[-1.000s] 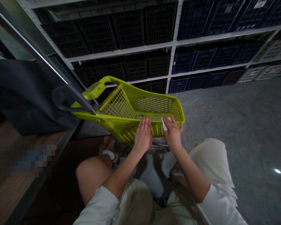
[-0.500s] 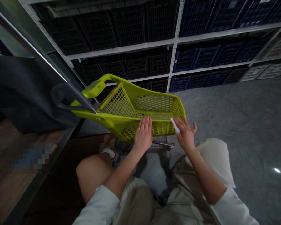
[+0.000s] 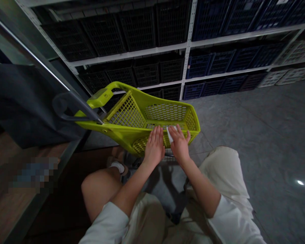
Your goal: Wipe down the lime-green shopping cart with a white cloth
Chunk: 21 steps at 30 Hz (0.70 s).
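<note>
A lime-green plastic shopping cart (image 3: 127, 130) with a mesh basket stands in front of my knees. My left hand (image 3: 154, 145) lies on the near rim of its basket, fingers stretched out side by side and nothing visible in them. Just to the right, my right hand (image 3: 180, 144) presses a folded white cloth or paper wipe (image 3: 169, 134) against the same rim; its fingers partly cover the wipe. A small gap separates the two hands. The palms and the part of the rim beneath them are hidden.
White metal shelving (image 3: 152, 50) filled with black crates (image 3: 138, 28) and blue crates (image 3: 200, 64) rises behind the cart. At left are a slanting metal pole (image 3: 40, 62) and a wooden tabletop (image 3: 5, 196). Grey floor (image 3: 269, 135) extends to the right.
My right hand has slid left along the near rim with the white wipe, from near the basket's right corner to beside my left hand. My left hand stays in place on the rim.
</note>
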{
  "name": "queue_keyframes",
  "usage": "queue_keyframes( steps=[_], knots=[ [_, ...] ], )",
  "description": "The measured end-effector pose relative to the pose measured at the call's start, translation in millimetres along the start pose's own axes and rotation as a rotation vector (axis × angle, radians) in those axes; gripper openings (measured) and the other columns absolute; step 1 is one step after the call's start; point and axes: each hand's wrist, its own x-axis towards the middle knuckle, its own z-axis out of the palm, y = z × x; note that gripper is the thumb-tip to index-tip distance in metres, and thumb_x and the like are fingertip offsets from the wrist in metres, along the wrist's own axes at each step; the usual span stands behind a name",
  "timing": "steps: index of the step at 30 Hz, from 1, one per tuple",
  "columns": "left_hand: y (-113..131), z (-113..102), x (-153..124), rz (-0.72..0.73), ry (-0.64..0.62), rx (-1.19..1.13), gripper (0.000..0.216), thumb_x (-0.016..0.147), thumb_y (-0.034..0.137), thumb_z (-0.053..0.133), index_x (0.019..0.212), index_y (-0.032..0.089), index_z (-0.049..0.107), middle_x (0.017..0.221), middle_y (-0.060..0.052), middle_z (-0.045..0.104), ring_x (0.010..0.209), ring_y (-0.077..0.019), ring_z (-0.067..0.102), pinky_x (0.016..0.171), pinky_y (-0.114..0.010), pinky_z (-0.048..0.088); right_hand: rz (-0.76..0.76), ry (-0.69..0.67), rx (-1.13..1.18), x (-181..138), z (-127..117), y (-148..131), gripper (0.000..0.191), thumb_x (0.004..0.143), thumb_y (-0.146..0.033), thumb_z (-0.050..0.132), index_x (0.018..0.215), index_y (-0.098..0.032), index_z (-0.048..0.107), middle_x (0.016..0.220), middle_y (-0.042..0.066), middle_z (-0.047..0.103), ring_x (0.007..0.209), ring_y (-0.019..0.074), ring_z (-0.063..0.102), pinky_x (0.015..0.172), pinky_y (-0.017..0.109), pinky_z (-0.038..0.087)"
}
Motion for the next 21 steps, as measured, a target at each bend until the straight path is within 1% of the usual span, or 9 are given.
queue_keyframes(
  steps=[3,6,8,10,14,16,18,19,21],
  knots=[
    [-1.2,1.0,-0.5,0.004,0.0,-0.004,0.081,0.084,0.02,0.052,0.155,0.001,0.017,0.163,-0.025,0.027,0.155,-0.0335,0.018,0.124,-0.051,0.025,-0.064,-0.038,0.022,5.1,5.7,-15.6,0.071,0.076,-0.001,0.037,0.143,-0.023,0.052,0.152,0.005,0.051,0.152,0.023,0.029,0.121,0.061,0.004],
    [-2.0,0.3,-1.0,0.01,0.009,-0.001,0.081,0.084,0.018,0.051,0.156,0.004,0.016,0.163,-0.023,0.027,0.155,-0.0322,0.018,0.124,-0.051,0.025,-0.092,-0.026,-0.022,2.1,1.5,-6.6,0.074,0.076,0.0,0.039,0.144,-0.027,0.051,0.151,0.002,0.053,0.153,0.0237,0.025,0.12,0.064,0.0],
    [-1.9,-0.6,-0.8,0.009,0.008,0.013,0.079,0.085,0.016,0.051,0.156,0.003,0.018,0.164,-0.022,0.027,0.154,-0.0319,0.02,0.125,-0.049,0.025,-0.097,-0.005,-0.067,-3.4,-5.2,10.4,0.076,0.076,0.0,0.039,0.144,-0.03,0.05,0.15,0.001,0.054,0.153,0.0234,0.025,0.12,0.064,0.0],
    [-1.9,-1.5,-0.3,0.004,-0.005,0.033,0.078,0.085,0.015,0.051,0.155,0.001,0.02,0.164,-0.022,0.027,0.154,-0.0319,0.021,0.125,-0.047,0.023,-0.073,0.036,-0.11,-10.2,-12.5,33.3,0.077,0.075,-0.001,0.04,0.145,-0.032,0.049,0.15,0.0,0.054,0.153,0.0233,0.026,0.12,0.064,0.002],
    [-2.5,-2.1,0.5,0.001,-0.036,0.053,0.079,0.086,0.016,0.052,0.155,0.0,0.018,0.164,-0.022,0.026,0.155,-0.0311,0.018,0.127,-0.046,0.021,0.074,0.138,-0.121,-22.6,-23.0,82.1,0.077,0.074,-0.003,0.039,0.145,-0.033,0.049,0.149,0.0,0.055,0.151,0.0245,0.029,0.118,0.066,0.005],
    [-2.7,-2.0,0.5,0.004,-0.037,0.053,0.081,0.086,0.017,0.053,0.156,0.0,0.018,0.165,-0.022,0.024,0.155,-0.0312,0.017,0.127,-0.045,0.02,0.142,0.169,-0.098,-25.7,-25.1,97.1,0.077,0.074,-0.004,0.038,0.144,-0.033,0.05,0.15,0.0,0.054,0.152,0.025,0.028,0.118,0.067,0.005],
    [-2.6,-1.9,0.4,0.003,-0.032,0.051,0.081,0.085,0.018,0.054,0.156,-0.001,0.018,0.165,-0.022,0.024,0.155,-0.0316,0.017,0.127,-0.045,0.019,0.2,0.196,-0.088,-25.6,-24.7,99.2,0.075,0.074,-0.005,0.037,0.143,-0.032,0.051,0.15,0.0,0.054,0.152,0.0255,0.027,0.117,0.068,0.006],
    [-2.4,-1.9,0.3,0.002,-0.029,0.049,0.081,0.085,0.018,0.054,0.156,-0.001,0.018,0.165,-0.022,0.024,0.155,-0.0316,0.017,0.127,-0.045,0.02,0.225,0.21,-0.089,-24.2,-23.5,95.0,0.075,0.074,-0.006,0.037,0.143,-0.031,0.052,0.149,0.001,0.055,0.152,0.0259,0.027,0.117,0.068,0.007],
    [-1.9,-2.1,0.2,0.0,-0.02,0.043,0.081,0.085,0.017,0.054,0.155,0.0,0.018,0.165,-0.022,0.023,0.155,-0.0315,0.018,0.127,-0.046,0.02,0.238,0.222,-0.088,-19.3,-18.7,77.7,0.073,0.074,-0.006,0.038,0.142,-0.028,0.054,0.148,0.003,0.056,0.152,0.0267,0.027,0.117,0.068,0.008]
  ],
)
